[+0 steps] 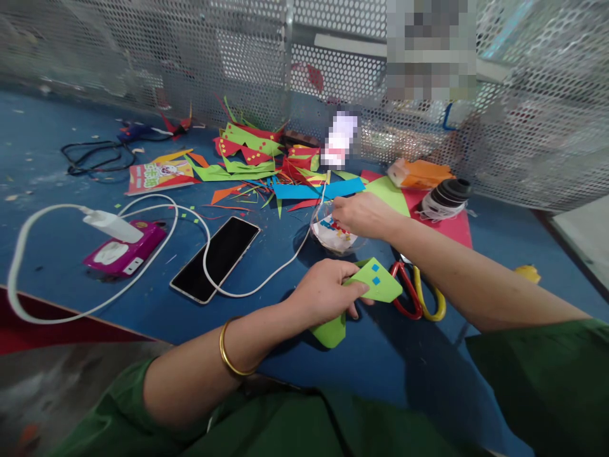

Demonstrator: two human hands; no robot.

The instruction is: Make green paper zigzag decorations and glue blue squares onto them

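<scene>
A folded green paper piece [380, 285] with two small blue squares on it is pinched in my left hand [328, 292], near the table's front edge. Further back, my right hand [364, 216] reaches over the rim of a clear round bowl [335, 238] that holds small red, blue and yellow bits on white. Its fingertips are together at the bits; anything between them is too small to make out. Scissors with red and yellow handles [419, 295] lie just right of the green paper, partly beneath my right forearm.
On the blue table lie a black phone [216, 257], a purple power bank [126, 247] with a white cable, cut paper strips [252, 168], a snack packet [162, 176], an orange packet [421, 172] and a black-topped bottle [446, 198]. A perforated metal screen [257, 63] stands behind.
</scene>
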